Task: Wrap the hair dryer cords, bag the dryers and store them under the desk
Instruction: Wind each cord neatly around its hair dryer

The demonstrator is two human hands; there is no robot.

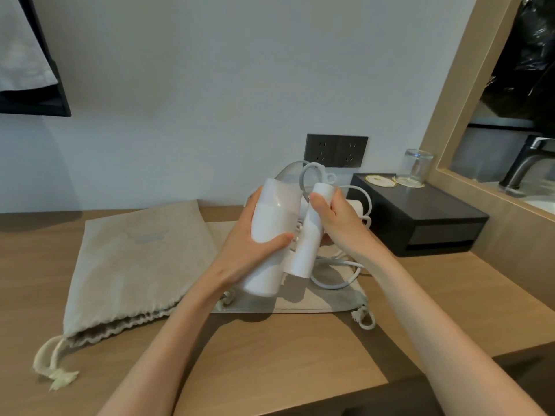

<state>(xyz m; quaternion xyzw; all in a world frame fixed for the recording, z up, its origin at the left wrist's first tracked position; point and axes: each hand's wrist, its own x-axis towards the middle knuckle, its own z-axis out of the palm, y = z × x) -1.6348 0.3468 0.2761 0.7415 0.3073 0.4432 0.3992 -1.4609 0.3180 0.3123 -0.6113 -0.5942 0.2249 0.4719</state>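
A white hair dryer [271,223] is held up over the wooden desk [270,349]. My left hand [246,244] grips its wide barrel. My right hand [336,219] grips the folded handle [309,235]. Its white cord [333,280] loops loosely below and behind onto a flat beige drawstring bag [324,301]. A second, larger beige drawstring bag [135,262] lies flat on the desk to the left, opening toward me. Part of another white dryer [356,207] shows behind my right hand, mostly hidden.
A black box [420,217] stands at the right with an upturned glass [417,166] and coasters on top. A dark wall socket panel [336,150] sits behind the dryers. A wooden frame and a sink faucet [522,163] are at the far right.
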